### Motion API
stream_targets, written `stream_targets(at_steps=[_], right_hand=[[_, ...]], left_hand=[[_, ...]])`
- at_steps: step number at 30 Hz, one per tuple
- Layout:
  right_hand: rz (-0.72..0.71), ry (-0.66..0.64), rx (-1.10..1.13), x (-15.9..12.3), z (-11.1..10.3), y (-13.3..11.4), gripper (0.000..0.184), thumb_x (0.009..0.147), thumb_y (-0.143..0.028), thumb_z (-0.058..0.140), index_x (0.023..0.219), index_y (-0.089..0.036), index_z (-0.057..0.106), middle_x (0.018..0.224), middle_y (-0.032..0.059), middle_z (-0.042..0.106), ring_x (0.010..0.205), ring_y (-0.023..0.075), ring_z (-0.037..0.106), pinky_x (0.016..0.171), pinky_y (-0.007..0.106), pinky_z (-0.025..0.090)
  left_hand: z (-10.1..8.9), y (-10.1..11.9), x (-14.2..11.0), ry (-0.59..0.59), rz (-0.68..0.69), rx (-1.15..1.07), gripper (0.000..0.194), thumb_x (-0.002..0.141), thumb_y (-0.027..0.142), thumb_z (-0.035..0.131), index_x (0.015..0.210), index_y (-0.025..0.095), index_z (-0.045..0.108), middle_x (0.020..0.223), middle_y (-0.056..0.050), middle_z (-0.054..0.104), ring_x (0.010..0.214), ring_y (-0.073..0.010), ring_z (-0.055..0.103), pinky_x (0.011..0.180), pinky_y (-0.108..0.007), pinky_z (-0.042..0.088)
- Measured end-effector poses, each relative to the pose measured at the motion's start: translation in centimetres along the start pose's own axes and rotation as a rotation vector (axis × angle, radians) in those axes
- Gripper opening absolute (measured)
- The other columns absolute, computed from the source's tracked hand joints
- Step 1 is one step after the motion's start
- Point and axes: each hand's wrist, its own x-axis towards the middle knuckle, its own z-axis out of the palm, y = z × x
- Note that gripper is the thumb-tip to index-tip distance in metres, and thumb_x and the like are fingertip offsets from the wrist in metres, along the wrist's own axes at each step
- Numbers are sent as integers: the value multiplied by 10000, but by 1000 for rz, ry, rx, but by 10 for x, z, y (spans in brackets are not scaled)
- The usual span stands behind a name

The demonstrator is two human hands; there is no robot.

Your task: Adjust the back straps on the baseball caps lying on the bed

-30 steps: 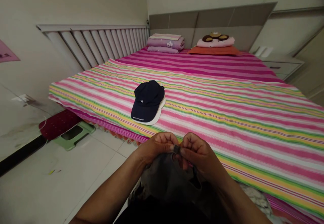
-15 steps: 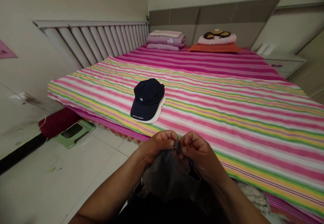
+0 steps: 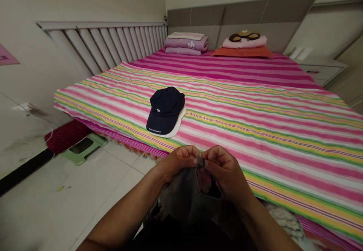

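Note:
Low in the middle of the head view, a dark grey cap (image 3: 181,196) is held between my two hands, its arched back opening facing up. My left hand (image 3: 180,164) pinches one end of the cap's back strap (image 3: 200,162) between thumb and fingers. Close against it, my right hand (image 3: 225,168) pinches the strap's other side. The lower part of the grey cap fades into shadow. Beyond my hands, a navy cap (image 3: 166,107) with small white lettering on its brim lies stacked on a white cap (image 3: 176,128), which is mostly covered.
The caps rest on a bed with a striped sheet (image 3: 255,126). Folded purple bedding (image 3: 185,46) and an orange pillow (image 3: 244,51) with a pink item on top are by the headboard. A green stool (image 3: 85,149) stands on the tiled floor at left, beside a radiator (image 3: 107,47).
My fingertips have shifted slightly on the strap, and its two ends now look brought together into a flatter line. The cap's back opening shows wider. The stacked caps stay put.

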Motion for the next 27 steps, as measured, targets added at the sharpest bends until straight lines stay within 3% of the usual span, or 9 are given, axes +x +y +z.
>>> stream_targets(at_steps=[3, 9, 15, 22, 27], right_hand=[[-5, 58, -167, -1, -2, -1, 143, 687, -234, 673, 726, -199, 540, 653, -20, 556, 558, 102, 501, 511, 216, 406], [40, -66, -325, -1, -9, -9, 256, 764, -327, 595, 981, -192, 604, 699, 7, 603, 648, 140, 574, 595, 258, 442], [110, -82, -377, 7, -11, -13, 232, 711, -360, 648, 844, -172, 614, 534, -24, 540, 483, 108, 486, 447, 223, 355], [121, -167, -331, 10, -11, -22, 189, 729, -361, 639, 753, -185, 575, 602, -27, 531, 509, 94, 466, 455, 210, 365], [86, -155, -380, 10, -8, -28, 208, 714, -372, 654, 714, -173, 593, 602, -25, 523, 493, 84, 419, 447, 213, 324]], left_hand=[[0, 2, 1, 61, -52, 29, 279, 561, 243, 778, 720, 99, 599, 628, -29, 639, 508, -77, 552, 500, -166, 402], [-3, 3, 0, 92, -112, 81, 253, 609, 266, 744, 743, 76, 644, 664, -57, 658, 564, -99, 586, 571, -194, 438], [2, 1, -1, 122, -92, 96, 206, 594, 234, 749, 715, 93, 660, 628, -35, 655, 543, -93, 576, 559, -188, 425], [2, 4, -1, 103, -95, 140, 223, 621, 250, 724, 768, 92, 665, 634, -34, 645, 545, -93, 565, 561, -195, 420], [1, 6, -1, 134, -99, 150, 202, 597, 234, 737, 711, 91, 651, 592, -6, 608, 488, -64, 509, 490, -169, 365]])
